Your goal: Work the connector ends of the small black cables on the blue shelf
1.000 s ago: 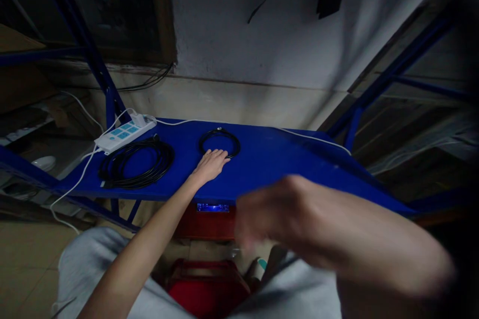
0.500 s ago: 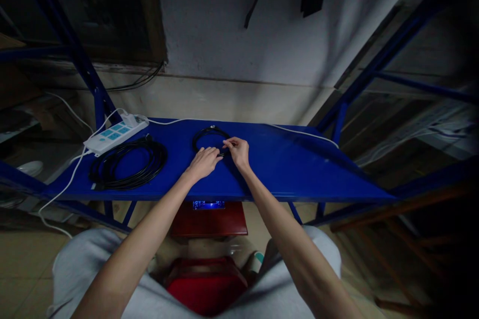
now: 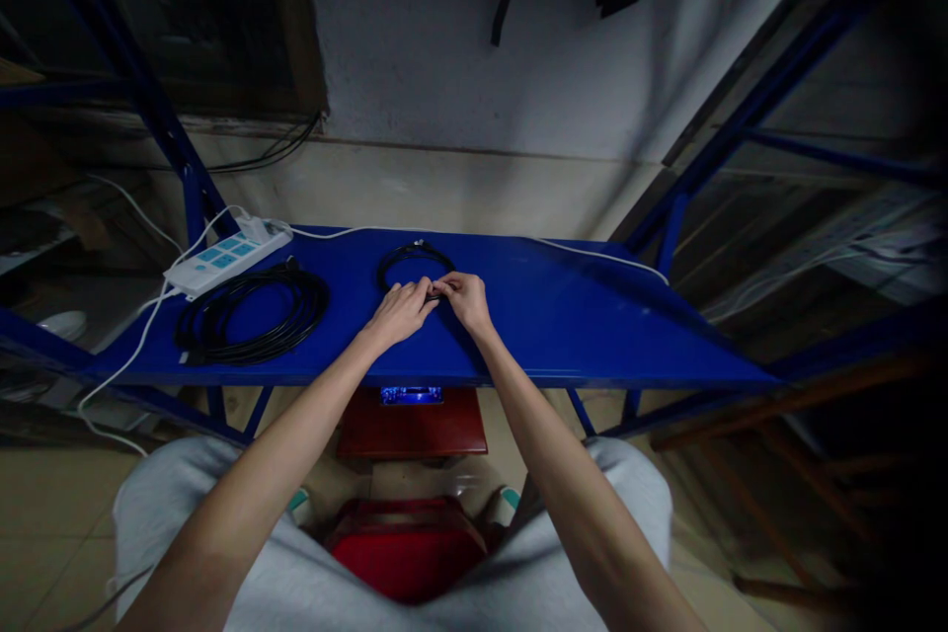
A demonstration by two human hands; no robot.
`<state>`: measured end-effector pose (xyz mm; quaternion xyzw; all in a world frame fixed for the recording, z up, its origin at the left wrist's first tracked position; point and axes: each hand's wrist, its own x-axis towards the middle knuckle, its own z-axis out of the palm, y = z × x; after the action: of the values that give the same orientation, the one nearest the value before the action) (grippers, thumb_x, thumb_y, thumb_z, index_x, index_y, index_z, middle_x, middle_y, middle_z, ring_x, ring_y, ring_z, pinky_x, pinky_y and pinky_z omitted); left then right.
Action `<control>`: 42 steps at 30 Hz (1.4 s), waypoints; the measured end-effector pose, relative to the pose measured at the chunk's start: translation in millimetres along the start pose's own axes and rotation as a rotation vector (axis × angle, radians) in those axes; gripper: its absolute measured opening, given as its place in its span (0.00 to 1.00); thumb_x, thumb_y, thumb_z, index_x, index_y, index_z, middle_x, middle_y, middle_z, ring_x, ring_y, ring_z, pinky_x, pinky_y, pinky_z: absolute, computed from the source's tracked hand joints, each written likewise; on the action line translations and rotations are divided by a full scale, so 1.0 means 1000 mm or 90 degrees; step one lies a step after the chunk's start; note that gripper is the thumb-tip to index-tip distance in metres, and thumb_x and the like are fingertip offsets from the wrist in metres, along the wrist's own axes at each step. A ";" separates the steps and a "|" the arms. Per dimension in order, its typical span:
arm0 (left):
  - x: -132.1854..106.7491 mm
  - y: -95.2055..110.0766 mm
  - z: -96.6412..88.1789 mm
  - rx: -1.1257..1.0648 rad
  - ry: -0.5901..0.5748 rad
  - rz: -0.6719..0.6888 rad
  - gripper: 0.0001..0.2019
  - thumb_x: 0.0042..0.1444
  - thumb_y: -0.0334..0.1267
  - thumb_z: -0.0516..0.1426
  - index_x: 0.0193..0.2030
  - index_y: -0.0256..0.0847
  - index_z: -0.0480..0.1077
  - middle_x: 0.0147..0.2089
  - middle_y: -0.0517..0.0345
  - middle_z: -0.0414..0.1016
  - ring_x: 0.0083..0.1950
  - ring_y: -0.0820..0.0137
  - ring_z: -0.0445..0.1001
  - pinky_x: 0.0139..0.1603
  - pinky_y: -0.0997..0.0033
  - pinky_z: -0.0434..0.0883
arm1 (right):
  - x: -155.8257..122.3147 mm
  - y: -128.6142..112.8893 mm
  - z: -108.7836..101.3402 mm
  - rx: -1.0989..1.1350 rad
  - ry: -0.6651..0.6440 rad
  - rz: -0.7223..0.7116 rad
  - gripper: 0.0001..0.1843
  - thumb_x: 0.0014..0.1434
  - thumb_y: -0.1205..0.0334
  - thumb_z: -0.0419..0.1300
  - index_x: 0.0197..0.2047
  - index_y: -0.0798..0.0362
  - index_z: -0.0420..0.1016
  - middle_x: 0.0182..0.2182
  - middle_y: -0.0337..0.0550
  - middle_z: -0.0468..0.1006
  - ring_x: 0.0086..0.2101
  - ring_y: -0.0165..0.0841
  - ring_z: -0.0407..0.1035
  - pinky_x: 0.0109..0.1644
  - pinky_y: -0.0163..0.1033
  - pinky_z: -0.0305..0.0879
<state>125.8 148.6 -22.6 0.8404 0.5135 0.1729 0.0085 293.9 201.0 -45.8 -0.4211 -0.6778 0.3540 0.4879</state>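
Note:
A small black coiled cable (image 3: 409,257) lies on the blue table (image 3: 563,316) near its middle. My left hand (image 3: 400,311) and my right hand (image 3: 465,298) meet at the near edge of this coil, fingertips pinched together on the cable. A larger black cable coil (image 3: 252,316) rests to the left, apart from both hands. The part of the small coil under my fingers is hidden.
A white power strip (image 3: 226,257) with blue sockets sits at the table's back left, its white cord (image 3: 592,255) running along the back edge. Blue shelf frames (image 3: 688,183) stand at both sides. A red stool (image 3: 407,553) is between my knees below the table.
My right hand swung in from close to the camera down to the small coil. Both hands have closed on the coil's near edge and drawn together.

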 end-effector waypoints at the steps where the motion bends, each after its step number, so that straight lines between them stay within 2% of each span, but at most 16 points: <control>1: 0.000 0.000 0.000 0.005 0.000 -0.005 0.16 0.73 0.47 0.45 0.56 0.39 0.63 0.52 0.46 0.78 0.54 0.57 0.76 0.55 0.59 0.67 | 0.000 0.000 0.000 -0.006 -0.012 -0.003 0.11 0.59 0.54 0.64 0.33 0.54 0.80 0.32 0.47 0.84 0.36 0.39 0.80 0.43 0.39 0.73; 4: -0.001 0.002 -0.001 0.018 -0.003 -0.016 0.17 0.73 0.47 0.44 0.56 0.38 0.63 0.51 0.44 0.78 0.54 0.57 0.77 0.54 0.59 0.67 | 0.000 -0.001 -0.001 -0.045 -0.033 -0.019 0.15 0.64 0.52 0.59 0.36 0.53 0.80 0.33 0.47 0.84 0.37 0.39 0.80 0.45 0.39 0.72; 9: -0.003 0.002 -0.001 0.021 -0.005 -0.011 0.19 0.74 0.47 0.42 0.60 0.38 0.61 0.53 0.44 0.78 0.54 0.57 0.77 0.56 0.58 0.67 | -0.003 -0.004 -0.002 -0.065 -0.019 -0.062 0.18 0.68 0.51 0.52 0.41 0.54 0.79 0.33 0.46 0.84 0.36 0.38 0.80 0.46 0.38 0.70; 12: -0.003 0.001 0.000 0.037 -0.001 -0.014 0.22 0.74 0.48 0.42 0.66 0.38 0.59 0.54 0.43 0.78 0.54 0.56 0.77 0.57 0.58 0.67 | -0.004 -0.005 -0.001 -0.069 -0.017 -0.044 0.20 0.69 0.51 0.48 0.43 0.54 0.77 0.32 0.45 0.83 0.30 0.35 0.77 0.39 0.37 0.70; 15: -0.002 0.001 -0.001 0.044 -0.001 -0.002 0.23 0.74 0.47 0.42 0.71 0.41 0.54 0.57 0.44 0.77 0.56 0.57 0.76 0.57 0.58 0.67 | -0.006 -0.007 0.001 -0.044 -0.024 0.002 0.20 0.69 0.53 0.45 0.50 0.54 0.74 0.32 0.43 0.82 0.19 0.30 0.68 0.30 0.35 0.66; 18: -0.001 0.003 -0.005 0.042 -0.005 0.008 0.24 0.74 0.44 0.42 0.73 0.46 0.52 0.58 0.46 0.76 0.57 0.59 0.76 0.57 0.59 0.68 | -0.008 -0.012 0.001 -0.062 -0.014 -0.007 0.19 0.65 0.59 0.47 0.54 0.52 0.72 0.32 0.41 0.81 0.21 0.31 0.68 0.31 0.36 0.67; 21: -0.001 0.004 -0.008 0.041 -0.006 0.015 0.24 0.74 0.42 0.43 0.75 0.49 0.50 0.58 0.47 0.77 0.57 0.61 0.76 0.58 0.59 0.68 | -0.009 -0.021 -0.001 -0.101 0.001 -0.022 0.19 0.61 0.64 0.49 0.53 0.51 0.72 0.31 0.40 0.79 0.27 0.34 0.72 0.37 0.37 0.69; 24: 0.000 0.003 -0.007 0.043 -0.009 0.021 0.25 0.74 0.42 0.43 0.75 0.49 0.50 0.57 0.48 0.77 0.57 0.61 0.76 0.59 0.59 0.68 | -0.009 -0.025 -0.002 -0.122 0.010 -0.014 0.17 0.59 0.66 0.50 0.50 0.49 0.71 0.30 0.38 0.78 0.30 0.35 0.73 0.38 0.38 0.69; 32: 0.003 0.001 -0.006 0.015 -0.019 0.011 0.29 0.73 0.43 0.44 0.78 0.50 0.41 0.57 0.47 0.78 0.54 0.59 0.77 0.56 0.60 0.68 | -0.002 -0.007 0.001 -0.125 0.019 0.013 0.11 0.65 0.59 0.53 0.50 0.49 0.67 0.29 0.40 0.77 0.30 0.37 0.74 0.40 0.39 0.69; 35: 0.005 0.002 -0.008 0.021 -0.033 0.006 0.29 0.73 0.43 0.43 0.78 0.51 0.41 0.56 0.47 0.78 0.53 0.59 0.77 0.56 0.60 0.68 | -0.001 -0.003 0.001 -0.153 0.020 0.017 0.10 0.67 0.59 0.51 0.49 0.50 0.67 0.29 0.41 0.77 0.29 0.37 0.72 0.40 0.38 0.67; 39: 0.005 0.003 -0.012 0.015 -0.032 0.012 0.29 0.73 0.42 0.43 0.78 0.51 0.41 0.55 0.48 0.78 0.53 0.60 0.77 0.56 0.60 0.68 | 0.001 -0.002 0.000 -0.221 -0.012 0.016 0.10 0.68 0.62 0.47 0.41 0.51 0.69 0.30 0.44 0.77 0.29 0.37 0.70 0.36 0.37 0.62; 42: 0.005 0.003 -0.013 0.005 -0.028 0.016 0.29 0.73 0.42 0.43 0.78 0.53 0.39 0.54 0.50 0.78 0.53 0.61 0.77 0.56 0.61 0.68 | 0.003 -0.001 0.001 -0.255 -0.027 0.017 0.12 0.68 0.65 0.48 0.35 0.52 0.70 0.30 0.45 0.77 0.29 0.35 0.69 0.35 0.36 0.58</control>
<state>126.0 149.6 -8.1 0.8506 0.5030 0.1525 0.0139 292.0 202.9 -44.0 -0.5111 -0.7392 0.2270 0.3753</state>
